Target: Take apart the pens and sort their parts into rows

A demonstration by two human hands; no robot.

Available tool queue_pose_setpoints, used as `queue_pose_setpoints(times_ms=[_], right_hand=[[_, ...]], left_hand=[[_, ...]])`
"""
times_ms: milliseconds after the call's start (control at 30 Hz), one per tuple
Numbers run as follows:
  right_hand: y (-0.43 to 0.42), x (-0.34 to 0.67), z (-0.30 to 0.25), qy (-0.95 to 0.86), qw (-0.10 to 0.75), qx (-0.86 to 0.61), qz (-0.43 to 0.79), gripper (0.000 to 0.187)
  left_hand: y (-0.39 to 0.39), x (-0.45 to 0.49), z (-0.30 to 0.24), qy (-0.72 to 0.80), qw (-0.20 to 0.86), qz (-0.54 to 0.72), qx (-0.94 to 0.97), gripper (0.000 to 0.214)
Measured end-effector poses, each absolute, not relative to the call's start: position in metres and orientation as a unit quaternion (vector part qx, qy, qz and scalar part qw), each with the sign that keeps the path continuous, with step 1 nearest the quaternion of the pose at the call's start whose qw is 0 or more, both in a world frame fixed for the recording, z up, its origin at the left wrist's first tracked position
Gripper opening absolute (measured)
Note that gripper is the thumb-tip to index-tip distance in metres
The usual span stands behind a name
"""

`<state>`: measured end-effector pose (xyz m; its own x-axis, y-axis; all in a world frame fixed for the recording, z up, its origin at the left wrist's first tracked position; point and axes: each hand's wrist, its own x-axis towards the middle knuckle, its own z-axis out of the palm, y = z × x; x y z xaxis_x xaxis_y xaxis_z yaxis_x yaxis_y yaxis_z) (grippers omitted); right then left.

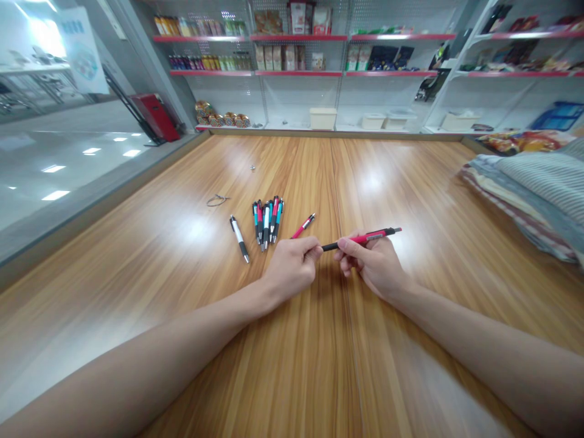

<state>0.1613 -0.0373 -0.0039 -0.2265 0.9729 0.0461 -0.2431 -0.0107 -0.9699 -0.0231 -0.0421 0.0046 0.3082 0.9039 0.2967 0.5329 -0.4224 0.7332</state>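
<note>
A red pen (375, 235) with a black grip lies nearly level between my hands, just above the table. My right hand (376, 261) is closed around its middle, thumb on top. At the pen's tip end, my left hand (294, 267) pinches with its fingers, which hide the tip itself. Behind my left hand lies another red pen (303, 226), partly covered by the hand. A bunch of several pens (267, 220) in teal, red and white rests further left. One white pen (239, 238) with a black grip sits apart from the bunch.
A thin wire-like loop (218, 200) and a small shiny piece (252, 168) lie on the wooden table (401, 365). Folded cloths (538, 182) are stacked at the right edge. Shelves (298, 73) with goods stand behind the table, and a red box-like object (156, 115) stands on the floor at left.
</note>
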Motion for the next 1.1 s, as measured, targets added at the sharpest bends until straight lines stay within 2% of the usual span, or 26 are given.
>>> queue_pose_setpoints(times_ms=[100,167,433,567,900,967,1100], right_hand=[[-0.037,0.162,-0.004,-0.498,0.501,-0.363,0.608,0.021],[-0.037,0.162,-0.004,-0.497,0.503,-0.365,0.606,0.022],[-0.035,0.161,-0.002,-0.459,0.499,-0.357,0.642,0.027],[-0.031,0.167,0.000,-0.406,0.545,-0.373,0.632,0.036],[-0.025,0.174,-0.004,-0.424,0.581,-0.388,0.576,0.041],[-0.024,0.175,-0.004,-0.424,0.588,-0.386,0.571,0.045],[-0.024,0.177,-0.004,-0.433,0.584,-0.376,0.575,0.045]], left_hand=[[-0.043,-0.023,0.003,0.473,0.427,0.339,0.693,0.035],[-0.044,-0.022,0.002,0.462,0.472,0.343,0.668,0.035],[-0.043,-0.023,0.000,0.451,0.358,0.406,0.710,0.031],[-0.040,-0.026,-0.005,0.466,0.320,0.461,0.683,0.027],[-0.041,-0.027,0.003,0.490,0.234,0.437,0.717,0.027],[-0.044,-0.027,0.008,0.471,0.254,0.405,0.741,0.035],[-0.049,-0.027,0.006,0.443,0.422,0.386,0.690,0.048]])
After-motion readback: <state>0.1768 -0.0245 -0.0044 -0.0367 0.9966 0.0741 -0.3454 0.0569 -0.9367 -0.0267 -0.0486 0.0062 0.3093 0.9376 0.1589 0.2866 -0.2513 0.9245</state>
